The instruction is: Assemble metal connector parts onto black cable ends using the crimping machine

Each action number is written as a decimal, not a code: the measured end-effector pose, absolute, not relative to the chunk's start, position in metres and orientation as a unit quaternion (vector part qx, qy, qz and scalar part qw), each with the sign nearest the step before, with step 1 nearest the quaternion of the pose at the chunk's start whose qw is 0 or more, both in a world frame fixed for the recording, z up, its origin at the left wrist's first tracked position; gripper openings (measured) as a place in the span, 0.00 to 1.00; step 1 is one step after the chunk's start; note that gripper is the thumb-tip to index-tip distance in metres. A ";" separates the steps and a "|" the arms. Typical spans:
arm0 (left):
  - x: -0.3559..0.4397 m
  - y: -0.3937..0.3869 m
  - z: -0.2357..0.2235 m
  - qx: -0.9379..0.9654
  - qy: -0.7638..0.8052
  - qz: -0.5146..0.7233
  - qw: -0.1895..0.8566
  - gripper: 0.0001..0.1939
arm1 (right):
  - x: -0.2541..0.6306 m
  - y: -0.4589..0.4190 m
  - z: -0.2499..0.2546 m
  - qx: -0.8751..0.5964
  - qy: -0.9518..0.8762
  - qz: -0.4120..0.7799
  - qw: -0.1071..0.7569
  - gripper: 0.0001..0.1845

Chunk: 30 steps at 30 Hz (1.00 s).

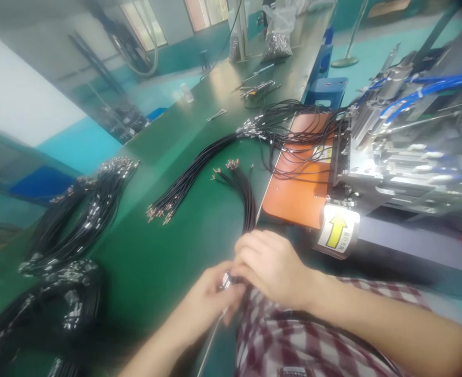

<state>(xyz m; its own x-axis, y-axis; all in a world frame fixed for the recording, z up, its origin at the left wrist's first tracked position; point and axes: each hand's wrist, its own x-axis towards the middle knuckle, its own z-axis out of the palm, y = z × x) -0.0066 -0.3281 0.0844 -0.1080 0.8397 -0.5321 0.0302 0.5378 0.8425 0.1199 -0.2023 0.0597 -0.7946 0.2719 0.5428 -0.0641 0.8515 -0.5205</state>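
Observation:
My left hand point(215, 296) and my right hand point(268, 267) meet at the front edge of the table. A short bundle of black cables point(247, 201) runs into my right hand, its coppery ends fanned out on the green surface. Shiny silvery ends point(227, 280) show between the curled fingers of my left hand. Both hands are closed around this bundle; the part inside my palms is hidden. Left of it lies a longer bundle of black cables point(201, 162), also with coppery tips.
A machine point(372, 141) with an orange plate point(297, 178) and blue hoses stands at the right, loose cables crossing the plate. Coiled cable bundles point(85, 220) lie along the left of the green table point(148, 262). Bags of small metal parts point(277, 44) stand at the far end.

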 end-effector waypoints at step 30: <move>0.018 -0.324 0.077 0.639 0.644 0.300 0.295 0.15 | 0.135 -0.205 0.022 -0.233 -0.352 0.905 0.046 0.19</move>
<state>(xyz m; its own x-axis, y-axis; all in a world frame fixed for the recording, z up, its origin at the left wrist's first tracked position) 0.0178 -0.3241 0.0773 -0.0095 0.9999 0.0033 0.6458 0.0037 0.7635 0.1351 -0.2050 0.0219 -0.8870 0.2481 -0.3895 0.0800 -0.7481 -0.6587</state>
